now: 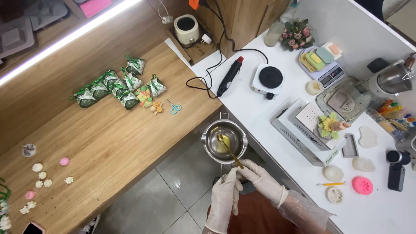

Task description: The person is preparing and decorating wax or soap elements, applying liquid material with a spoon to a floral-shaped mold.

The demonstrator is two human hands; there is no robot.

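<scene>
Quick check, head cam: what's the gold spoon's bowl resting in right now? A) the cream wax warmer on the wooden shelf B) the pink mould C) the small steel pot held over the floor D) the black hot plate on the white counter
C: the gold spoon dips into yellowish liquid in the small steel pot, with the gloved right hand on its handle end.

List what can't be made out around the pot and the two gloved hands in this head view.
- Left hand: wrist and forearm cut off by the bottom edge.
- Pot handle: hidden under the left hand, so the grip is unclear.
- Spoon: its end is covered by the right hand.
- Metal pot: yellowish contents too small to identify.
- Lap: mostly hidden by both hands.
</scene>
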